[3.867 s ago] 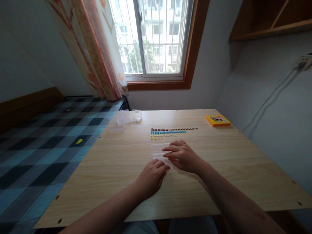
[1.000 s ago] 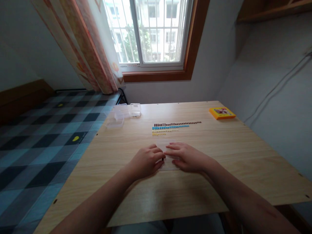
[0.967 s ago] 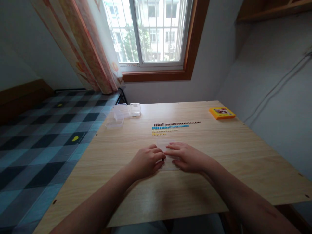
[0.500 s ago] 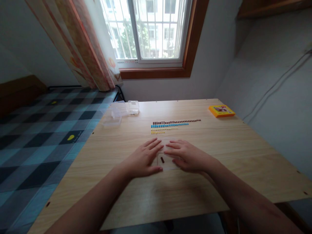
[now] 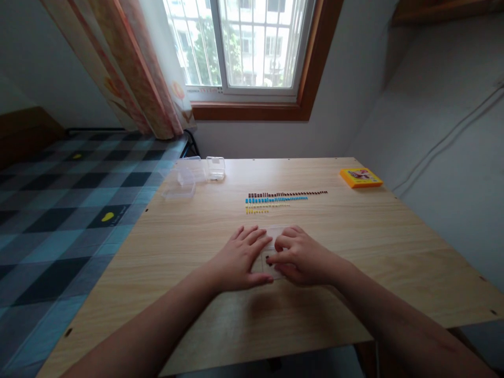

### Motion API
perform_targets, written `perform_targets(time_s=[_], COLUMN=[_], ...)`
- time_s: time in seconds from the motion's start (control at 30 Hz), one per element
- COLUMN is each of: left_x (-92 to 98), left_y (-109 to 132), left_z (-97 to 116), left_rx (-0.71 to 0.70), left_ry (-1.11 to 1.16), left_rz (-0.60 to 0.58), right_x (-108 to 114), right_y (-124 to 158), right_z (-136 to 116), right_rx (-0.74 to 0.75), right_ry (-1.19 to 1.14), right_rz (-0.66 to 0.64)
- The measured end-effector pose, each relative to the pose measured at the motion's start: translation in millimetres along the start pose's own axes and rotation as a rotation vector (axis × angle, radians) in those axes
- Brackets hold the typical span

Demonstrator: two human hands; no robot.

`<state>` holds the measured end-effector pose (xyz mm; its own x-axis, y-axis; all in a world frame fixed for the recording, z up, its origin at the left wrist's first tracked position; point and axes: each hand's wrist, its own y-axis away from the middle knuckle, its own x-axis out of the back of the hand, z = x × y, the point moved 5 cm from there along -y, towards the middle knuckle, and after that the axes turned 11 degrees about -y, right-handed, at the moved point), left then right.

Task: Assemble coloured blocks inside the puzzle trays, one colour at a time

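A small clear plastic box (image 5: 266, 269) lies on the table between my hands, with a clear flap or lid on its far side. Inside it is a small dark brown brick (image 5: 268, 258), partly covered by my right index finger. My left hand (image 5: 244, 258) lies flat with fingers spread along the box's left side, thumb at the near edge. Reaching over the right side, my right hand (image 5: 302, 257) has its index finger stretched onto the brown brick. Its other fingers are curled, and the thumb sits lower, apart from the index fingertip.
Beyond my hands lie rows of tiny pieces: brown pieces (image 5: 283, 195), blue pieces (image 5: 271, 200) and yellow pieces (image 5: 255, 211). Clear plastic containers (image 5: 179, 189) stand at the back left. A yellow-orange box (image 5: 361, 178) lies at the back right. A bed (image 5: 79, 210) adjoins the table's left side.
My right hand has curled its fingers and brought its index fingertip onto the brown brick. My left hand stays spread beside the box. The view has shifted slightly.
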<state>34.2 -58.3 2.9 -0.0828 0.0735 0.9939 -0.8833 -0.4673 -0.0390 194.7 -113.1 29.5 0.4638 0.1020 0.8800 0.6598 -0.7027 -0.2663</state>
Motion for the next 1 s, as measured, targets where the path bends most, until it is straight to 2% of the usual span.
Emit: perform_targets(time_s=[0.17,0.37,0.7,1.0], left_x=[0.6,3.1,4.5,4.5], left_y=[1.1,2.5,2.8,2.1], left_z=[-0.5,-0.2,2.6,3.4], left_rx=[0.001,-0.013,-0.024,-0.032], left_ry=[-0.004,0.011,0.018,0.012], left_rz=[0.001,-0.012,0.008,0.03], right_x=[-4.1,-3.5,-0.6,-8.8], right_y=[-1.6,0.5,3.9,0.5], right_z=[-0.9,0.2,7.9,4.2], right_rx=[0.006,0.022,0.016,0.002], right_ry=[0.044,-0.006,-0.044,-0.006], right_rz=[0.015,0.074,0.074,0.012])
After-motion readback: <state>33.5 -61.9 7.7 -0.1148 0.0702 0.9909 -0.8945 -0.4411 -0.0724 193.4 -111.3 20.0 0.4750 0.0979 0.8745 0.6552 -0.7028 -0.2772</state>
